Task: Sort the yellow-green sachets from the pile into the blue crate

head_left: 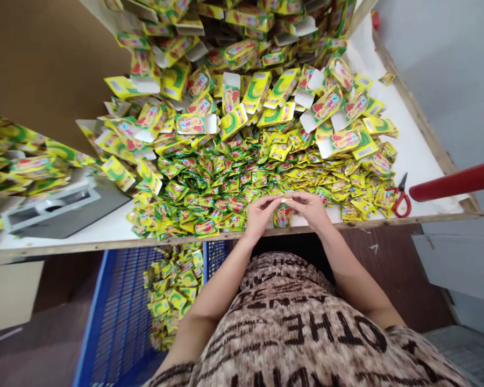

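My left hand [263,213] and my right hand [310,208] meet at the table's front edge, fingertips pinched on the top of one small green and yellow box [283,216]. The box hangs upright between them, its upper end at my fingers. Just beyond my hands lies a broad heap of small green and yellow packets [226,177]. Behind and above the packets, many yellow and green boxes [257,91] are piled, several with white end flaps open.
Red-handled scissors [401,203] lie at the right near a red bar [455,181]. A grey metal holder [60,209] stands at the left. Below the table edge [177,241], a blue crate [116,312] holds filled boxes. A brown cardboard panel [44,70] rises at upper left.
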Motion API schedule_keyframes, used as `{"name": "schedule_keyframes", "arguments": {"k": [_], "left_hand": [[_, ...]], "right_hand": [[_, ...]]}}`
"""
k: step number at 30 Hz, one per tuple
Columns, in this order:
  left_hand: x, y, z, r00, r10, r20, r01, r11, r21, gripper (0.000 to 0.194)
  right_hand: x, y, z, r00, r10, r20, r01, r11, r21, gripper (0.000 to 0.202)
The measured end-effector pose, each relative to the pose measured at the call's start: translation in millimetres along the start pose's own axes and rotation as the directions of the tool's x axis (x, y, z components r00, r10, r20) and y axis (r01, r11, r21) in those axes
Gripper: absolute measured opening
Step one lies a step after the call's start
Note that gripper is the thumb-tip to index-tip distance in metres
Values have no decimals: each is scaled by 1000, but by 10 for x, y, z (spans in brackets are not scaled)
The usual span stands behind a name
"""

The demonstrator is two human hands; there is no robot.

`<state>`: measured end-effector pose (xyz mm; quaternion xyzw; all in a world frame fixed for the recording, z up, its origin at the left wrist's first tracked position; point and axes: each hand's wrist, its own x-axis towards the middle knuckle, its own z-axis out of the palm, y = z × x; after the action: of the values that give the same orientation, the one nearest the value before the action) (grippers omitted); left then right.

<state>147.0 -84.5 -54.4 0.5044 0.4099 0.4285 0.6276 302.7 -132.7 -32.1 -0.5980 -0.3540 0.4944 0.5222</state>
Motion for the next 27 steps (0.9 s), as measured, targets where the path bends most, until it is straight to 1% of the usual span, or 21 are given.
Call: {"name": "schedule_keyframes", "arguments": {"k": [2, 4, 7, 10, 12, 14, 17, 18, 19, 21, 23, 24, 25, 26, 27], "left_hand": [[15, -2, -2, 1000, 2, 24, -2, 1000, 2, 27], [21, 9, -19, 998, 45, 53, -48, 996, 71, 24], [3, 46, -64, 978, 178, 108, -196, 961, 195, 16], [-44, 58, -104, 946, 273, 174, -308, 925, 223, 14], [-80, 32, -122, 935, 285, 210, -329, 918, 219, 16], [-111, -14, -135, 931, 273, 243, -326, 921, 215, 18], [-130, -86, -150, 919, 237, 314, -322, 912, 255, 22], [-127, -105, -150, 914, 228, 335, -328, 901, 285, 25], [-120, -120, -146, 910, 218, 353, -336, 887, 317, 28], [-101, -130, -125, 900, 210, 381, -350, 870, 348, 32], [-98, -94, -114, 902, 212, 377, -341, 884, 318, 32], [-113, -51, -131, 914, 211, 348, -320, 900, 295, 31], [-143, 11, -177, 934, 196, 299, -280, 921, 270, 30], [-190, 87, -262, 959, 160, 235, -217, 946, 242, 31], [-255, 174, -391, 979, 91, 181, -130, 968, 214, 33]], "right_hand": [[9, 29, -13, 1000, 7, 2, -7, 1000, 12, 33], [6, 49, -25, 1000, -27, -13, 27, 1000, -12, 29], [-31, 66, -30, 988, -151, -30, 147, 985, -95, 21], [-119, 109, 4, 948, -316, -44, 297, 925, -236, 13], [-200, 164, 43, 909, -413, -62, 367, 861, -351, 11], [-279, 222, 60, 878, -476, -54, 404, 797, -449, 15], [-340, 251, -34, 866, -499, 26, 429, 717, -549, 21], [-334, 240, -106, 864, -502, 26, 417, 687, -595, 22], [-315, 222, -195, 861, -509, -2, 383, 649, -657, 23], [-250, 183, -398, 846, -521, -109, 237, 552, -799, 26], [-187, 168, -591, 852, -492, -176, 77, 450, -889, 32], [-169, 173, -673, 870, -460, -176, 34, 413, -910, 33], [-163, 187, -741, 888, -428, -170, 15, 396, -918, 32], [-170, 205, -799, 900, -401, -172, 6, 405, -914, 29], [-186, 223, -845, 905, -381, -189, -3, 440, -898, 28]]}}
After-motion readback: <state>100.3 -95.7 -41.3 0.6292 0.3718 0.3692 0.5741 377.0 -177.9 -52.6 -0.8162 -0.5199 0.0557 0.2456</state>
